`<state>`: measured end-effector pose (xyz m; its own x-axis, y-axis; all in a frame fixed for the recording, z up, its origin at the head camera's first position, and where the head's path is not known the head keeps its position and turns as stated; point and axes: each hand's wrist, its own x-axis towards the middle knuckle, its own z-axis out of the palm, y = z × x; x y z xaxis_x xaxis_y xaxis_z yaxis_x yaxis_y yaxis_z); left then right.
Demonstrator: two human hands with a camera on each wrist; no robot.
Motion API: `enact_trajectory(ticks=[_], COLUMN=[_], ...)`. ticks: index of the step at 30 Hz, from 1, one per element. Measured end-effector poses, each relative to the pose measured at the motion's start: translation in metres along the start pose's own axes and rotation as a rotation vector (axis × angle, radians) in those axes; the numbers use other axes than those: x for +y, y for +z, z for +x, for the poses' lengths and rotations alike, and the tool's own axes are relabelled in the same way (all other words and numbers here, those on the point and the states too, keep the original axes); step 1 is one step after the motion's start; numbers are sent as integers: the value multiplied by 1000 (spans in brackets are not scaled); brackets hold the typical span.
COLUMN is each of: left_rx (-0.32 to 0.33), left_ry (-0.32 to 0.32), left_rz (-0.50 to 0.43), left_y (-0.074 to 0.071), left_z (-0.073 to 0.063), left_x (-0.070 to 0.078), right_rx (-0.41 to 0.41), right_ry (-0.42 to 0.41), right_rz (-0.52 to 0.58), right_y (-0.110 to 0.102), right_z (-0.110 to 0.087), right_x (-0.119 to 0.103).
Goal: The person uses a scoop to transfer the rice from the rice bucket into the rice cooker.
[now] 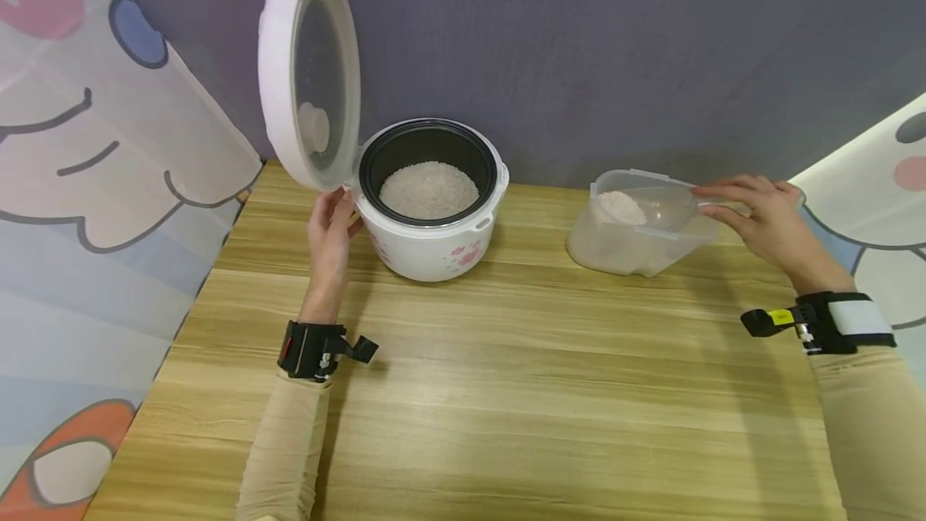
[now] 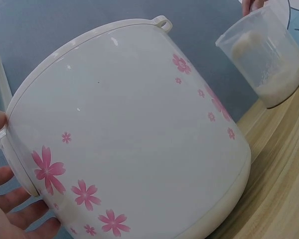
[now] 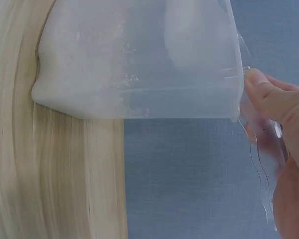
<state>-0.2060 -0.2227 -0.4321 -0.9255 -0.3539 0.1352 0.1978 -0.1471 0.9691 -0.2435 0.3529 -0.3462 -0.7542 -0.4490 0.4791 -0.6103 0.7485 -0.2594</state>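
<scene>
A white rice cooker (image 1: 427,252) with pink flowers stands with its lid (image 1: 275,79) raised at the left. White rice (image 1: 430,190) lies in its dark inner pot (image 1: 372,171). My left hand (image 1: 331,244) holds the cooker's left side below the lid; in the left wrist view its thumb and fingers (image 2: 27,214) lie about the side handle (image 2: 17,164). My right hand (image 1: 767,219) pinches the clear plastic handle (image 3: 261,149) of what looks like a scoop at the rim of a translucent container (image 1: 615,252). White grains (image 1: 622,207) show in the container; the scoop's bowl is partly hidden.
A wood-grain table (image 1: 535,392) carries both vessels, with a gap between them. Behind it rises a grey-blue backdrop (image 1: 550,63). Cartoon-printed cloth (image 1: 108,151) hangs at the left, and similar cloth (image 1: 875,191) at the right.
</scene>
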Motion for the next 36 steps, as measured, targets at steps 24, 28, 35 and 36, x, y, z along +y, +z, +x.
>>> enact_trajectory(ticks=[24,28,35,36], left_rx=[1,-3,-3,-2], left_ry=[-10,-11,-18,-16], left_rz=[-11,-10,-13,-13], left_y=[-1,-1,-1,-1], left_z=[0,0,-1,-1], left_x=[1,1,2,3], right_rx=[104,105,116,118], right_ry=[-1,5,12,15], right_rz=[67,58,52,52], right_y=[-6,-7,-8,-8], right_z=[-17,-18,-18,-18], right_x=[0,-2,-5,-5])
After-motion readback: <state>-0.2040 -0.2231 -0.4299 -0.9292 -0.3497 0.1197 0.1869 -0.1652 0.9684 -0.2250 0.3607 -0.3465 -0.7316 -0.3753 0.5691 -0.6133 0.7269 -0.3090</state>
